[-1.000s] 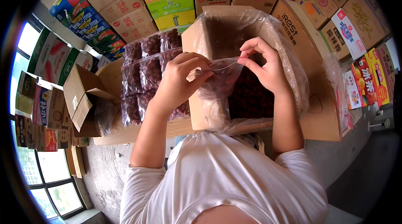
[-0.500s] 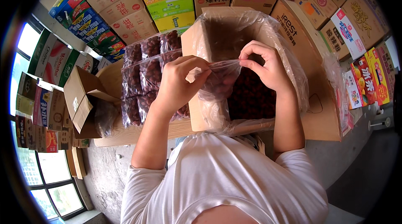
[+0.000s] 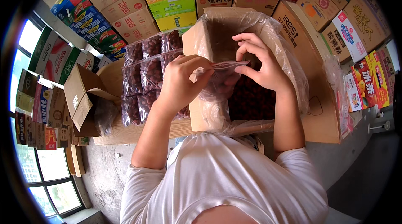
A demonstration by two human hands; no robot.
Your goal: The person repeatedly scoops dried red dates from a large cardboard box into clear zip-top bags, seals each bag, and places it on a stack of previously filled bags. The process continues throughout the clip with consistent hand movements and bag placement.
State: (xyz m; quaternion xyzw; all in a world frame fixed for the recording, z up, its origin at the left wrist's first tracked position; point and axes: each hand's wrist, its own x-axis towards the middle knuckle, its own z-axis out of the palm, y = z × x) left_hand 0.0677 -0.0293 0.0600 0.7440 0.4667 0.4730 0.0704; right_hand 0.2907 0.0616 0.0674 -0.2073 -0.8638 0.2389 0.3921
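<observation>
My left hand [image 3: 186, 77] pinches the top edge of a clear plastic bag of dark red dates [image 3: 222, 85], which hangs over the left part of a lined carton. At the other end of the bag's mouth, my right hand [image 3: 264, 64] has thumb and forefinger apart, with the bag's edge between them. The large cardboard box [image 3: 196, 41] holds loose dark red dates [image 3: 251, 100] inside its clear plastic liner [image 3: 293, 73]. To the left, filled date bags [image 3: 140, 75] lie in rows, partly behind my left hand and forearm.
A wooden table [image 3: 121, 137] carries the bags and box. An opened small carton [image 3: 81, 102] with a clear plastic bag [image 3: 105, 119] stands at left. Stacked cartons [image 3: 125, 10] line the back. A large flat cardboard panel [image 3: 316, 98] leans at right.
My right hand has loosened from a pinch, its fingers spreading apart at the bag's right end. My left hand keeps its hold on the bag's top edge.
</observation>
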